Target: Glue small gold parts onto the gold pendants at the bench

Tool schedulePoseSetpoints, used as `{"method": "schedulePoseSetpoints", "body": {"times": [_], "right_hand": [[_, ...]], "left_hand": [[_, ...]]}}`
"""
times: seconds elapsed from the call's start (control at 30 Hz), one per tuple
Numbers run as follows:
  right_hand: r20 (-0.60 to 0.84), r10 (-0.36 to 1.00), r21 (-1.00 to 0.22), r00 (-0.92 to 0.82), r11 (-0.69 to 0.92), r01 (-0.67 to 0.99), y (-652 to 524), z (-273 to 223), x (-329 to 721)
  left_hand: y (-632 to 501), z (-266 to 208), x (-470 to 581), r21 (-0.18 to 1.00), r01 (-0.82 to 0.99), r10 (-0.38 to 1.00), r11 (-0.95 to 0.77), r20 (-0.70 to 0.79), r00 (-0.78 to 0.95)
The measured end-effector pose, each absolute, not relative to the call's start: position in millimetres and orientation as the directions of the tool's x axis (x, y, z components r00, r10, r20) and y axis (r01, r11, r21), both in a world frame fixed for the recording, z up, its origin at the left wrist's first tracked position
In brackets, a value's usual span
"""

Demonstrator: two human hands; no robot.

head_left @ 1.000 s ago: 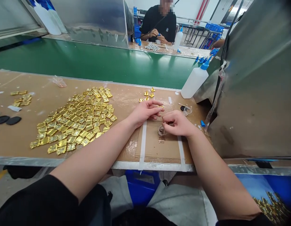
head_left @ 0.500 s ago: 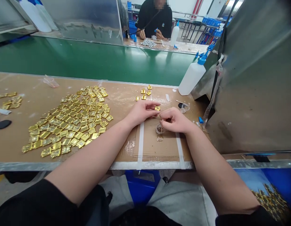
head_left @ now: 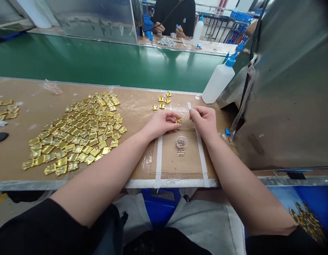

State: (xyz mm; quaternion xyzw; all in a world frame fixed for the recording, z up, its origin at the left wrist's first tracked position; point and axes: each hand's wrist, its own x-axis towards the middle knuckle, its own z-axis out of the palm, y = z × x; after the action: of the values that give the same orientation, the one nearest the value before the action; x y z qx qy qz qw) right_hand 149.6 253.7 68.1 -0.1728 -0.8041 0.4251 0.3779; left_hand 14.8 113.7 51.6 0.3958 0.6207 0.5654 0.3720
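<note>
My left hand (head_left: 164, 123) pinches a small gold metal piece (head_left: 178, 121) between thumb and fingers. In my right hand (head_left: 205, 118) is a thin wooden stick (head_left: 184, 117), its tip reaching the gold piece. Below both hands, a small clear round cup (head_left: 181, 142) stands on a cardboard sheet (head_left: 169, 163) taped to the bench. Several gold pieces (head_left: 162, 105) lie apart just beyond my left hand, some with a post pointing up. A wide spread of flat gold pieces (head_left: 84, 131) covers the bench left of my left forearm.
A white squeeze bottle (head_left: 218, 83) with a blue nozzle stands at the back right, beside a metal panel (head_left: 291, 88). A green belt (head_left: 100, 63) runs behind the bench. Across it sits a person (head_left: 174, 17). A blue bin with gold pieces (head_left: 307, 219) is at lower right.
My right hand has moved from above the clear cup up and to the right, bringing the stick to the gold piece. My left hand keeps its hold. The view has shifted slightly.
</note>
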Motion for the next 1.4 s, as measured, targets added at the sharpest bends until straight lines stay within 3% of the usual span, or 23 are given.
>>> {"method": "schedulePoseSetpoints", "body": {"times": [0.7,1.4], "right_hand": [[0.479,0.577,-0.755,-0.662,0.656,0.026,251.8,68.0,147.9],[0.575,0.531,-0.699,-0.623,0.714,-0.037,251.6,66.5,149.9]], "left_hand": [[111.7,55.8,18.1,0.996,0.072,0.905,0.054,-0.019,-0.425],[112.6,56.2,17.9,0.992,0.113,0.898,0.058,-0.002,-0.439]]}}
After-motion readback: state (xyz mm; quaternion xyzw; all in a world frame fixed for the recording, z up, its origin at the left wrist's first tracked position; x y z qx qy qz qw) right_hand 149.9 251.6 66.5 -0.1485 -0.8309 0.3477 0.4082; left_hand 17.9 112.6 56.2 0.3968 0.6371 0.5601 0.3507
